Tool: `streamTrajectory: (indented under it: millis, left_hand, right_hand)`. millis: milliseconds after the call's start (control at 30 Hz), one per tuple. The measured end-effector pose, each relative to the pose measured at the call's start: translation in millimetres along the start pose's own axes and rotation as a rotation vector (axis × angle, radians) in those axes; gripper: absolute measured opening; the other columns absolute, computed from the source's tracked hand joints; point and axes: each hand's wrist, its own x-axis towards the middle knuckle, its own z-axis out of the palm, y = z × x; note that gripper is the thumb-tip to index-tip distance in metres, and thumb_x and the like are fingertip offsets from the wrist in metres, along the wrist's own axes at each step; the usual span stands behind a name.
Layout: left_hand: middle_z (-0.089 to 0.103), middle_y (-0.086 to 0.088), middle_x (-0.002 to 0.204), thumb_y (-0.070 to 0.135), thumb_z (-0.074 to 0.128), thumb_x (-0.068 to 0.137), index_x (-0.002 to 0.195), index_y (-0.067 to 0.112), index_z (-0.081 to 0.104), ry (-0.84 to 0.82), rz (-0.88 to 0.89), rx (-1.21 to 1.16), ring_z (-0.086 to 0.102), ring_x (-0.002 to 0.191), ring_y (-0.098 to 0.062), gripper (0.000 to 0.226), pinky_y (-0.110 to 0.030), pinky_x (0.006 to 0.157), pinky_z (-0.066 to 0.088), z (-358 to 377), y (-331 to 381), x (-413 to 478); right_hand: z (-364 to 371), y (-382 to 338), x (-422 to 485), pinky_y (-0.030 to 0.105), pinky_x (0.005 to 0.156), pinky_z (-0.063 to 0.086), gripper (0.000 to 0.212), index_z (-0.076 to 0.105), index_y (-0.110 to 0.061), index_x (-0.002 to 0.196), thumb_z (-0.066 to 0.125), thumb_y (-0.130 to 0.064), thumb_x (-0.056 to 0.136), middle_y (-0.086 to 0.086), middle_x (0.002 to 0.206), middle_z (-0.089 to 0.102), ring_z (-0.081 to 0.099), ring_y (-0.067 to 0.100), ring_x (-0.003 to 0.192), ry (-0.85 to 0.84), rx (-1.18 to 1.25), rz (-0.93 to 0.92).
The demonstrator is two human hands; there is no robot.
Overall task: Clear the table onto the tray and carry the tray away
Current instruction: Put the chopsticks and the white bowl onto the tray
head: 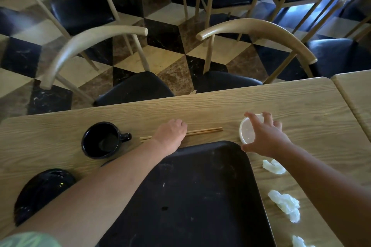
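Observation:
A black tray (192, 196) lies empty on the wooden table (291, 106) right in front of me. Beyond its far edge rest wooden chopsticks (204, 131); my left hand (170, 136) lies over their middle with fingers curled down onto them. My right hand (265, 136) reaches over a small white dish (248, 132) at the tray's far right corner, fingers spread around its rim. A black mug (101, 140) stands left of the chopsticks. A black bowl (40, 192) sits at the near left, partly hidden by my left forearm. Crumpled white napkins (286, 204) lie right of the tray.
Two more crumpled napkins (274, 166) (299, 242) lie along the tray's right side. Wooden chairs with dark seats (136, 88) (226, 82) stand tucked at the far table edge. A second table (357, 90) adjoins on the right. Checkered floor lies beyond.

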Motion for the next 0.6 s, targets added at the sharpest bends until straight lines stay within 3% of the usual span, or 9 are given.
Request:
streamTrajectory:
  millis: [200,400,600]
  left_hand:
    - [0.058,-0.008,0.104,0.002,0.057,0.085,0.112,0.009,0.056,0.005,-0.021,0.001,0.055,0.086,-0.019,0.028,-0.029,0.07,0.05,-5.3,1.5,-1.0]
    - [0.057,-0.007,0.101,0.003,0.056,0.085,0.106,0.009,0.056,0.034,-0.067,0.028,0.038,0.072,-0.016,0.021,-0.028,0.06,0.036,-23.4,8.3,-4.9]
    - [0.054,-0.005,0.097,0.005,0.055,0.084,0.102,0.01,0.053,0.014,-0.062,0.001,0.038,0.072,-0.018,0.019,-0.031,0.06,0.037,-34.2,19.4,-25.7]
  right_hand:
    - [-2.9,-2.9,-3.6,0.062,0.098,0.047,0.106,0.015,-0.045,0.145,0.085,-0.046,0.066,0.008,0.151,0.016,0.026,0.044,0.135,0.001,-0.001,0.012]
    - [-9.6,-3.1,-6.4,0.06,0.102,0.044,0.105,0.016,-0.045,0.146,0.084,-0.047,0.066,0.008,0.151,0.019,0.027,0.043,0.135,-0.015,0.014,0.019]
    - [-13.2,-5.8,-21.6,0.055,0.098,0.048,0.104,0.021,-0.046,0.145,0.085,-0.048,0.063,0.007,0.149,0.023,0.031,0.04,0.131,0.007,0.036,0.048]
